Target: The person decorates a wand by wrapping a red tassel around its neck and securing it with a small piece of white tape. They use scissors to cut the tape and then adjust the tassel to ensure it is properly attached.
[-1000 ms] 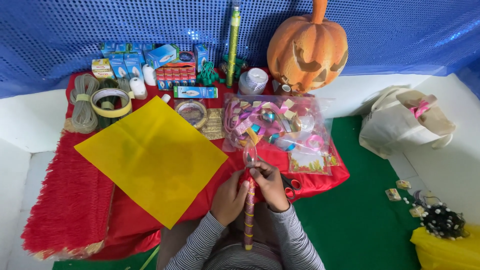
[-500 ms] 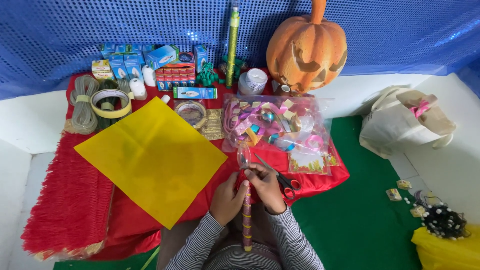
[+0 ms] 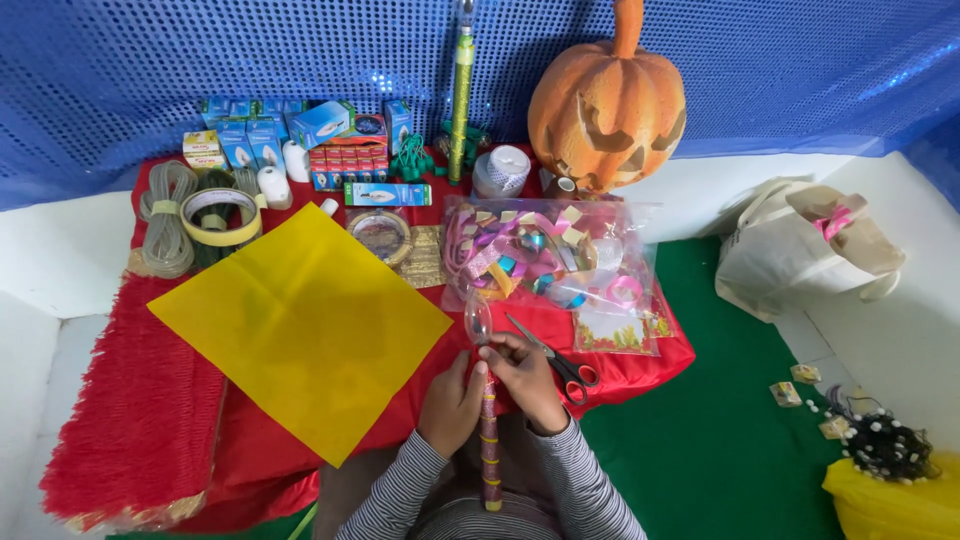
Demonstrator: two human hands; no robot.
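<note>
1. Wrapped stick point(image 3: 489, 440): upright in front of you, pinched between both hands near its top, lower end down by your lap. Patterned tape spirals along it.
2. Clear bulb point(image 3: 478, 320): sits on the stick's top end, just above your fingertips, tilted slightly left.
3. Your left hand point(image 3: 452, 405): fingers curled closed around the stick from the left side, thumb up near the bulb base.
4. Your right hand point(image 3: 522, 378): fingers closed on the stick's top from the right, touching just under the bulb. Striped sleeves on both arms.
5. Scissors point(image 3: 560, 362): lying just right of your right fingers on the red cloth point(image 3: 150, 440), blades pointing up-left toward the bulb, handles red and black.
6. Yellow sheet point(image 3: 300, 325): flat on the cloth, left of your left fingers, one corner near them.
7. Clear bag of ribbons point(image 3: 540, 260): beyond your fingers, up and right, resting on the cloth.
8. Further beyond the fingers: tape roll point(image 3: 219, 212), coiled cord point(image 3: 166, 230), stack of small blue boxes point(image 3: 260, 135), tall green-wrapped stick point(image 3: 461, 95) standing upright.
9. Carved orange pumpkin point(image 3: 607, 105): far beyond and right of the fingers, against the blue sequin backdrop point(image 3: 200, 60).
10. White tote bag point(image 3: 800, 255): well right of your right fingers, on the surface edge beside the green mat point(image 3: 720, 440).
</note>
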